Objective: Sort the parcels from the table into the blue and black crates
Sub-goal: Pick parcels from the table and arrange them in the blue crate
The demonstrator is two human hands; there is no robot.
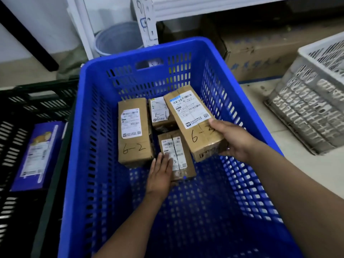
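Observation:
A blue crate (93,127) fills the middle of the view. On its floor lie cardboard parcels: one marked 6-2 (133,131) at the left, one marked 5-1 (160,112) behind, and a small parcel (178,151) in front. My left hand (161,174) lies flat on the small parcel's near left side, fingers straight. My right hand (234,140) grips the near end of a long parcel marked 6-3 (191,118), held tilted above the others. The black crate (16,116) stands at the left with a purple box (39,155) inside.
A grey slatted crate (312,101) stands on the floor at the right. Behind the blue crate are a grey bucket (117,38), a white shelf frame (147,21) and cardboard cartons (260,53). Pale floor shows at the right.

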